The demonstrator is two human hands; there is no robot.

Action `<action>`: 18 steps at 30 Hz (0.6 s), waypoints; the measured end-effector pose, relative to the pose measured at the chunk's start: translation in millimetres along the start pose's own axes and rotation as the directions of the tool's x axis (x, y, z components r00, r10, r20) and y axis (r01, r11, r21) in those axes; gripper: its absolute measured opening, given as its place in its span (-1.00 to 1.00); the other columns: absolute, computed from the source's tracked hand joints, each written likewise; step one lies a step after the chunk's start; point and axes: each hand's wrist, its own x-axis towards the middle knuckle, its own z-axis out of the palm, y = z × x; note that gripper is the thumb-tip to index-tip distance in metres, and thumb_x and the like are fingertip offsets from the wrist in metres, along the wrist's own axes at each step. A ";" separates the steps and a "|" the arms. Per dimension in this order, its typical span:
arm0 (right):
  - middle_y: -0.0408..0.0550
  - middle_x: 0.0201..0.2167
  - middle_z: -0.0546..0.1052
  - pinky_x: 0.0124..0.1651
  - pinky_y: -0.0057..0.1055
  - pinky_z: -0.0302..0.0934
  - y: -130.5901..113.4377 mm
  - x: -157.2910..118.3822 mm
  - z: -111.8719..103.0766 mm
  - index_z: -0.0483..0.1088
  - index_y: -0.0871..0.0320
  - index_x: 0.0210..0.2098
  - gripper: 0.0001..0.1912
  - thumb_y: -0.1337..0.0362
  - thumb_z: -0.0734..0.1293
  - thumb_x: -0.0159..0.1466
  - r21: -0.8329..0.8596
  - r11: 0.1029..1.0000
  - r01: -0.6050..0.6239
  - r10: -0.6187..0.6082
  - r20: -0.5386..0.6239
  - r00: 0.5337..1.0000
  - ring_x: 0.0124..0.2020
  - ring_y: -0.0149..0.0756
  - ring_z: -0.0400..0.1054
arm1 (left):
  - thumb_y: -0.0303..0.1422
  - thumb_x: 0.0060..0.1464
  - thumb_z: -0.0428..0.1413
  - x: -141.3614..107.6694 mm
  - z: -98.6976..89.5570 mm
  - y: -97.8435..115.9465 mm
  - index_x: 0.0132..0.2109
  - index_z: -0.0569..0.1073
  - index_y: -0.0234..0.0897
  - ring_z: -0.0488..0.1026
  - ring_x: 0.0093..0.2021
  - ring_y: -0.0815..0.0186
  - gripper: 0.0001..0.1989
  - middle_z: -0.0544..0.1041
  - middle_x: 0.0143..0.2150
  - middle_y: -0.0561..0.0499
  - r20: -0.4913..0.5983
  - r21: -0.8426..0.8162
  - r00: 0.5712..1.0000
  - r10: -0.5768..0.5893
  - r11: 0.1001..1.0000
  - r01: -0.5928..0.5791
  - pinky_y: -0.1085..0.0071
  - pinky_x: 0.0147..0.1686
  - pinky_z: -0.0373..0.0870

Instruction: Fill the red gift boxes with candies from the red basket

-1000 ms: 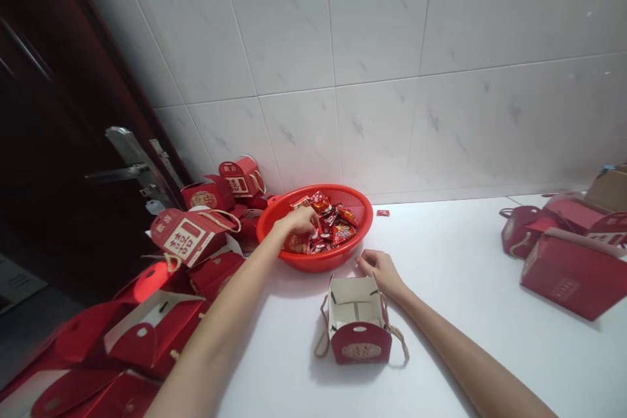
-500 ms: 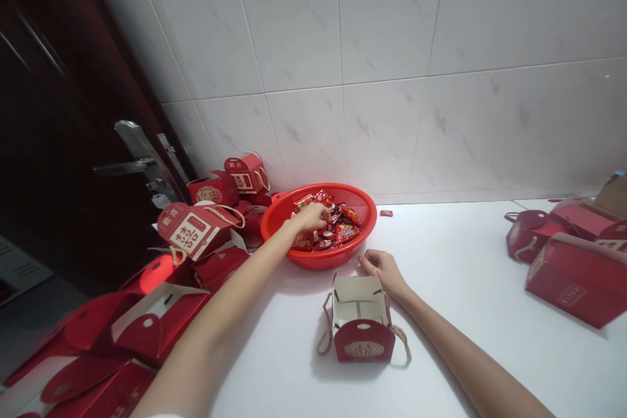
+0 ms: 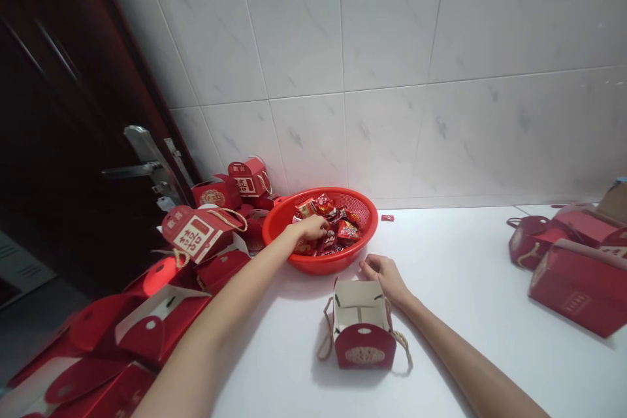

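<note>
My left hand [image 3: 313, 227] reaches into a red plastic basket [image 3: 300, 264], its fingers closed down among wrapped candies [image 3: 349, 231]. Whatever lies between those fingertips is hidden. Resting on the white table behind an open box, my right hand [image 3: 385, 274] has its fingers curled, and I cannot make out whether anything is in them. That red gift box [image 3: 365, 347] stands upright in front of me with its top open, a pale inside and rope handles at both sides. No candy shows in it.
Many red gift boxes [image 3: 161, 320] are heaped along the left side, beside a dark door with a metal handle [image 3: 130, 171]. More red boxes [image 3: 578, 287] stand at the right. A small red packet [image 3: 387, 217] lies near the tiled wall.
My left hand has shifted slightly within the basket and sits lower among the candies. My right hand and the open box stay in place; the whole view has moved a little.
</note>
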 end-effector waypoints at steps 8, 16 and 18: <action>-0.10 -0.63 0.39 -0.47 -0.44 0.05 0.8 0.3 -1.0 0.25 0.11 -0.60 -0.60 -0.01 0.19 0.23 0.010 1.000 -0.006 0.006 0.017 1.000 -0.53 -0.32 0.22 | -0.48 -0.03 0.13 -2.0 -0.4 -6.4 -0.28 0.60 -0.26 0.54 -0.21 0.18 -0.82 0.64 -0.24 -0.09 -0.002 -0.079 0.990 -0.139 0.987 0.138 0.44 -0.24 0.39; -0.10 -0.64 0.38 -0.47 -0.43 0.04 -3.5 -1.0 -1.4 0.24 0.11 -0.61 -0.60 0.00 0.18 0.23 0.003 1.000 -0.004 0.004 0.008 1.000 -0.54 -0.32 0.21 | -0.57 -0.29 0.11 1.1 4.8 -18.2 -0.39 0.57 -0.30 0.48 -0.44 0.23 -0.76 0.57 -0.48 -0.01 0.092 -0.256 0.983 -0.162 0.950 0.180 0.42 -0.40 0.38; -0.10 -0.64 0.38 -0.47 -0.42 0.03 -2.4 -0.5 -0.5 0.23 0.11 -0.62 -0.60 0.00 0.19 0.22 0.015 1.000 0.000 0.000 0.012 1.000 -0.55 -0.32 0.20 | -0.56 -0.28 0.09 0.7 6.3 -23.4 -0.43 0.56 -0.31 0.47 -0.47 0.24 -0.79 0.55 -0.52 0.01 0.059 -0.313 0.987 -0.147 0.936 0.158 0.41 -0.42 0.38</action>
